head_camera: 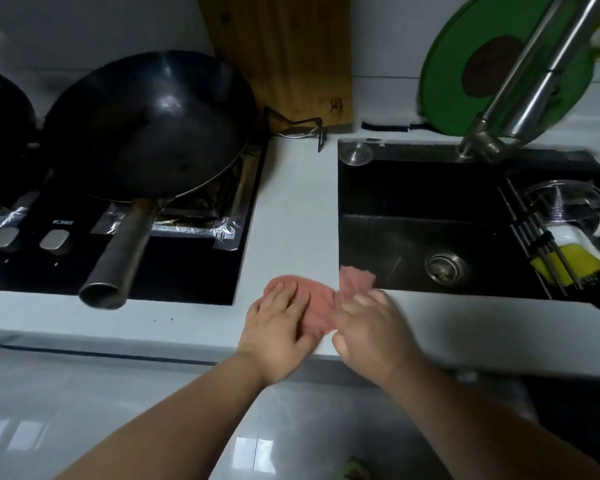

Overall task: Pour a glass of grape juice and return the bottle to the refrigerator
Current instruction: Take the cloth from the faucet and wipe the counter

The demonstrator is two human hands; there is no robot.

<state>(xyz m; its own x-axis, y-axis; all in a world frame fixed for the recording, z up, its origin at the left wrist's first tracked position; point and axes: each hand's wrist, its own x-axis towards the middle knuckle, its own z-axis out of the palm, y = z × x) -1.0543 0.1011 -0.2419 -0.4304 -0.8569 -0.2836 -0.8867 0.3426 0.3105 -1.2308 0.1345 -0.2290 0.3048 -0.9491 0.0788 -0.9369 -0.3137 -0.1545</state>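
Nearest are the left hand and the right hand, both reaching over the front of the white table. The black sink is on the right. A big dark wok sits on the stove on the left, and a wooden board leans on the wall behind. A small pink cloth lies on the table between stove and sink, with one corner hanging over the sink. The left hand lies flat on it with straight fingers and grips nothing. The right hand is on the cloth too, but it is blurry, so I cannot tell if it pinches or only presses. The juice bottle, the glass and the refrigerator are nowhere in sight. I think this is a wiping step. Next, the hands need to leave the cloth and go find the bottle and glass.
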